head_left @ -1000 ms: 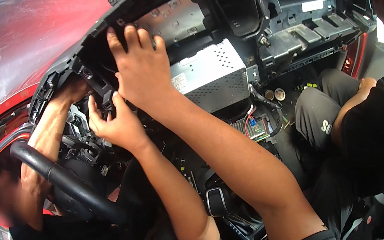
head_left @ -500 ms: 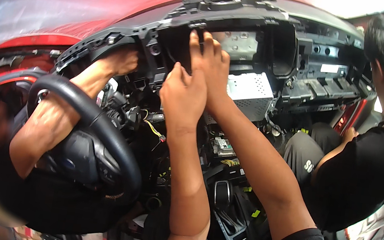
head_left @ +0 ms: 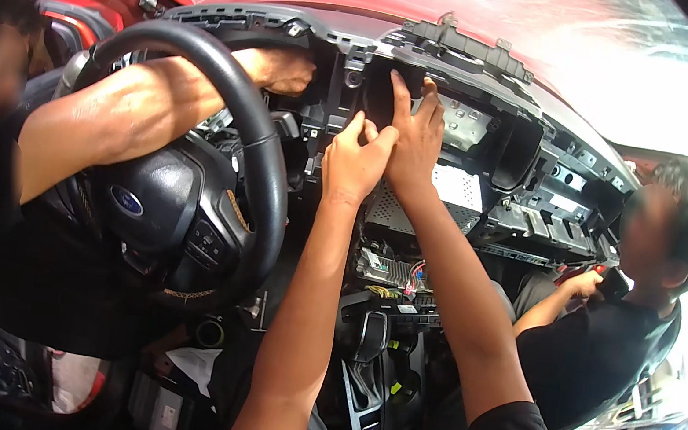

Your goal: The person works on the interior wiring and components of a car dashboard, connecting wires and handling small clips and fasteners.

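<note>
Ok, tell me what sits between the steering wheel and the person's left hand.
In the head view, a co-worker's forearm crosses over the steering wheel; between the wheel's rim and the left hand only stripped dashboard frame shows.

stripped dashboard frame (head_left: 504, 97), metal module (head_left: 417, 204) inside

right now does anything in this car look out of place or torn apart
Yes. The dashboard is stripped to its grey frame, so the metal unit and loose coloured wires in the centre stack lie bare. The left hand and right hand rest on the frame's centre opening. The steering wheel looks intact.
</note>
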A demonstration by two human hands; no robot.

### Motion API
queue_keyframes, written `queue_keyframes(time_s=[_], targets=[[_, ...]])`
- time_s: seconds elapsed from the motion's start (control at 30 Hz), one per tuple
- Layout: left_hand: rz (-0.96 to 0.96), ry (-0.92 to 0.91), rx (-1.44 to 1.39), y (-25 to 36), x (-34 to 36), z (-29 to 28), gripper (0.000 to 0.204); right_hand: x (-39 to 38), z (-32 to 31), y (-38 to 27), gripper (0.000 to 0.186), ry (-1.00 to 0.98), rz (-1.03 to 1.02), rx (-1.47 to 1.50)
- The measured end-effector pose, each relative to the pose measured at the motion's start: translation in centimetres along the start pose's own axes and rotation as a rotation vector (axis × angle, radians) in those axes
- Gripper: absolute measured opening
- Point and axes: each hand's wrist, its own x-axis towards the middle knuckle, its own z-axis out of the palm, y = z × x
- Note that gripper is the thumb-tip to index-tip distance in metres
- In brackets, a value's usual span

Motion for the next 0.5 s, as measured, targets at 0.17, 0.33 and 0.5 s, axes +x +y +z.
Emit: queue_keyframes(time_s=[0.17,0.33,0.5], targets=[[-0.052,-0.105,-0.133,0.0,0.1,-1.0,0.084,0.9,-1.0,-0.4,0.060,-0.034,-0.218,-0.043],[-0.018,-0.237,-0.415,-0.7,0.4,-1.0,0.067,0.7,-4.1,-0.4,0.043,-0.211,-0.285,-0.005],[0.029,-0.195,-0.337,-3.8,2.3,-0.1,0.075,-2.3,-6.9,-0.3,0.039,-0.480,0.109,0.499]])
